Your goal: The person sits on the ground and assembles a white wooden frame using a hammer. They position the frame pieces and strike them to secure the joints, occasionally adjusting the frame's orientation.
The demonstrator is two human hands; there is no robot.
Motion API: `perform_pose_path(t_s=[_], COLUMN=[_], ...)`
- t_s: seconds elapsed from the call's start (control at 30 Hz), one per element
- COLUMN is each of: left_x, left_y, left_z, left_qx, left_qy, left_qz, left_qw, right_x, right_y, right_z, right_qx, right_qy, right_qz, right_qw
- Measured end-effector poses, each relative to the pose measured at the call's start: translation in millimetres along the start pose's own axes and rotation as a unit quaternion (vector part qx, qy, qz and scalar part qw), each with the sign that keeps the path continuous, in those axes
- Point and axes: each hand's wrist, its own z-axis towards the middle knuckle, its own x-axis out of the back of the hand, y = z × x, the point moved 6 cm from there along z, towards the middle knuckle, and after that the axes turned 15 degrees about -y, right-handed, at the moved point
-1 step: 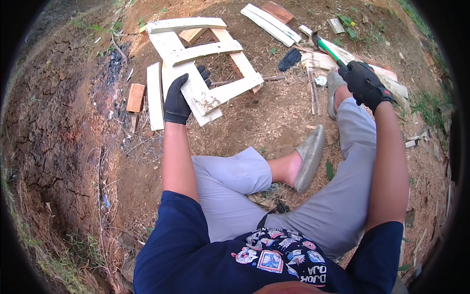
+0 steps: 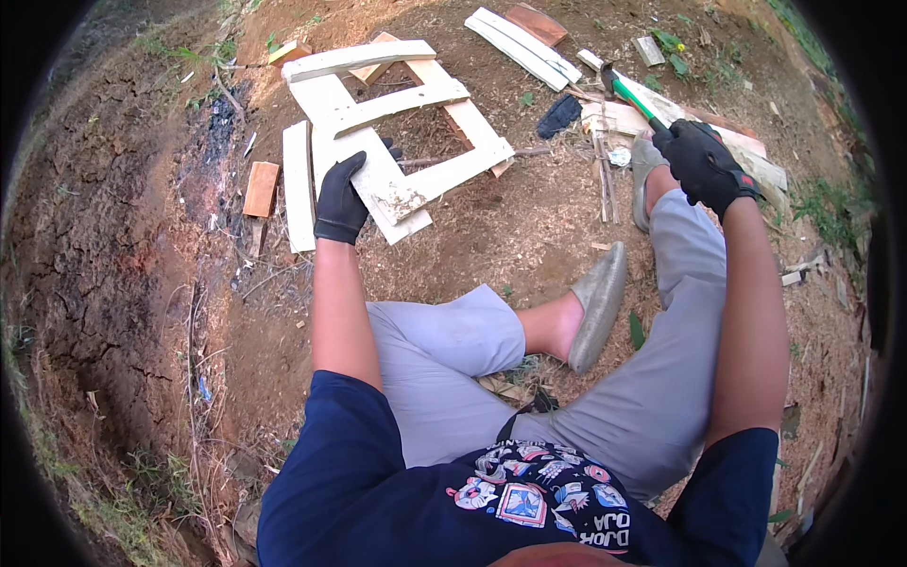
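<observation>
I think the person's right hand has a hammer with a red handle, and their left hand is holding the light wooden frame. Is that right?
Almost! The hammer in the right hand is green-handled, not red, as the head view shows. The left hand is indeed holding the light wooden frame.
</observation>
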Motion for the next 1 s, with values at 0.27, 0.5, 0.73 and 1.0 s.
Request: perform_pose_path(t_s=[0.27,0.5,0.73,1.0], left_x=[88.6,94.8,132.4,95.6], left_y=[-81.9,-87.6,-79.8,-65.1], left_z=[-14.9,2.6,2.6,-2.7], left_qx=[0.034,0.067,0.252,0.313], left_qy=[0.099,0.140,0.226,0.230], left_qz=[-0.038,-0.019,0.537,0.654], left_qw=[0.994,0.988,0.773,0.649], right_x=[-21.6,-37.4,-57.9,-60.9], right_y=[-29.2,-56.4,-72.1,-86.9], right_z=[2.7,9.4,21.3,14.3], right_qx=[-0.061,-0.066,-0.017,-0.029], right_qy=[-0.059,-0.085,-0.095,-0.109], right_qz=[0.000,-0.024,-0.037,-0.101], right_qw=[0.996,0.994,0.995,0.988])
